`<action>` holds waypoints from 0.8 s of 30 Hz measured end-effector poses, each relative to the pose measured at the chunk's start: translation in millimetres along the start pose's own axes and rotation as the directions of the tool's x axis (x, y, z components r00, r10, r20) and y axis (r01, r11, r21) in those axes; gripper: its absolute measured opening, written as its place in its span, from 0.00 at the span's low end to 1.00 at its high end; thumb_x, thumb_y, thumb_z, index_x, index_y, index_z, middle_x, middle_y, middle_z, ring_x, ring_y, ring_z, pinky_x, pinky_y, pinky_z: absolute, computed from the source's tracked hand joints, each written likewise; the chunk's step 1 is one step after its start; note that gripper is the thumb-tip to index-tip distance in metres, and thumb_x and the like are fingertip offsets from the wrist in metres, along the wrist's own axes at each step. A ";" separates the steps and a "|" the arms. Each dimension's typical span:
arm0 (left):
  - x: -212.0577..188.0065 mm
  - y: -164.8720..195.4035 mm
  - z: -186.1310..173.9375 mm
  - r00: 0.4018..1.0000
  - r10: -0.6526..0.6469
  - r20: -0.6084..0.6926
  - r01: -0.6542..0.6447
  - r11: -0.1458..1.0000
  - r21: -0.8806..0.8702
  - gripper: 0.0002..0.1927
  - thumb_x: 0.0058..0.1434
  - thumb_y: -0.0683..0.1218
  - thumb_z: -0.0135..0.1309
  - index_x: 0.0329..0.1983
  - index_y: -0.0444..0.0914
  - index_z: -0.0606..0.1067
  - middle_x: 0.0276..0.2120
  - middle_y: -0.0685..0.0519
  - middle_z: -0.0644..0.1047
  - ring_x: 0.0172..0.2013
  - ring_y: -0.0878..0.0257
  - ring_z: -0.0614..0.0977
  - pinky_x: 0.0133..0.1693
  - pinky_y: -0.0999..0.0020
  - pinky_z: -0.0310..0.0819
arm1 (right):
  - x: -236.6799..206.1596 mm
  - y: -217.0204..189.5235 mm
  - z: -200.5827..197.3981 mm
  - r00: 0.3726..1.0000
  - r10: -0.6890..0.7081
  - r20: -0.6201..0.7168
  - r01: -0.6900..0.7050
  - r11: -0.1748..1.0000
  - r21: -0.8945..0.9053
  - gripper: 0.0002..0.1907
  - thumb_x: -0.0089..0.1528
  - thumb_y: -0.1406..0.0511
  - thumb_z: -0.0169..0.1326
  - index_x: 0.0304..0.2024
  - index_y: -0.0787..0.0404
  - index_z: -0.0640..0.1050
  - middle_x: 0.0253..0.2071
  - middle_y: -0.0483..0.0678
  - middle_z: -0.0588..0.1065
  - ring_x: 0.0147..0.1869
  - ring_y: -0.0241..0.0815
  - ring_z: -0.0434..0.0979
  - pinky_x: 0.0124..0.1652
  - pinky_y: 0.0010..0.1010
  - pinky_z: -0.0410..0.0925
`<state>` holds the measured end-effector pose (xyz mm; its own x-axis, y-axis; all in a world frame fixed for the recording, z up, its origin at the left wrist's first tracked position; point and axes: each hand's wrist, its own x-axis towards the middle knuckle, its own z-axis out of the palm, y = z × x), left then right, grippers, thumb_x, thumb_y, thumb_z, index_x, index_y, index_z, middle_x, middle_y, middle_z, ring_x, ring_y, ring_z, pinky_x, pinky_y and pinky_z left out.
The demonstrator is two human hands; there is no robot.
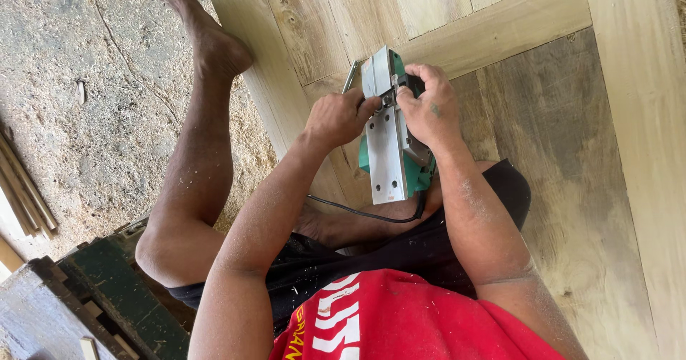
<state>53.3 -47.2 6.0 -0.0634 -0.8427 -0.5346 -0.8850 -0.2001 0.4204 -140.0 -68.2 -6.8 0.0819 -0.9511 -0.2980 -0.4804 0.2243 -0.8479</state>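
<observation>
A green electric planer (389,135) lies turned over in front of me, its flat silver sole facing up. My left hand (337,117) pinches a small part at the blade slot from the left. My right hand (429,106) grips the planer's upper end, fingers at the same slot. A thin metal tool (349,77) sticks out behind my left hand. The planer's black cord (357,212) loops under my forearms. All of this rests over a large wooden panel door (572,117) lying flat.
My bare left leg and foot (207,45) stretch along the door's edge onto a sawdust-covered floor (86,102). A dark green wooden bench (121,296) sits at the lower left. Several wood strips (25,195) lie at the left edge.
</observation>
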 end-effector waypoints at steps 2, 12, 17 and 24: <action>3.0 2.1 3.9 0.997 -0.052 -0.053 0.051 0.998 -0.036 0.32 0.70 0.68 0.38 0.33 0.40 0.81 0.27 0.41 0.81 0.34 0.43 0.83 0.41 0.46 0.76 | -0.2 -0.2 0.3 1.000 0.010 0.001 -0.010 1.000 -0.002 0.20 0.61 0.65 0.56 0.55 0.63 0.75 0.57 0.51 0.74 0.47 0.49 0.82 0.48 0.37 0.75; 20.6 6.9 13.8 0.977 -0.213 0.024 0.214 0.965 -0.153 0.35 0.70 0.67 0.32 0.38 0.41 0.84 0.39 0.35 0.81 0.47 0.39 0.81 0.53 0.47 0.72 | 2.0 9.7 3.0 0.952 -0.293 -0.088 0.277 0.948 -0.157 0.17 0.61 0.67 0.61 0.52 0.64 0.78 0.53 0.56 0.77 0.57 0.55 0.78 0.56 0.41 0.71; -3.0 -6.6 20.9 0.911 0.307 -0.274 -0.361 0.916 -0.174 0.21 0.65 0.54 0.51 0.52 0.33 0.70 0.42 0.38 0.80 0.46 0.40 0.82 0.49 0.45 0.73 | 1.8 14.8 5.1 0.967 -0.233 -0.100 0.220 0.967 -0.128 0.17 0.60 0.66 0.61 0.51 0.63 0.79 0.53 0.56 0.77 0.57 0.55 0.78 0.55 0.41 0.70; 0.4 -20.3 33.4 0.897 0.368 -0.245 -0.367 0.929 0.053 0.15 0.71 0.53 0.48 0.48 0.35 0.70 0.36 0.42 0.79 0.40 0.42 0.82 0.42 0.48 0.76 | 0.4 19.3 7.7 0.940 -0.323 -0.109 0.308 0.942 -0.133 0.16 0.62 0.67 0.59 0.53 0.64 0.78 0.54 0.57 0.77 0.58 0.56 0.78 0.57 0.41 0.70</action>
<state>55.8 -26.8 -27.2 -0.2697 -0.9519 -0.1452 -0.8234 0.1497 0.5474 -142.6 -62.7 -26.7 0.1367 -0.9898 0.0412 -0.5434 -0.1097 -0.8323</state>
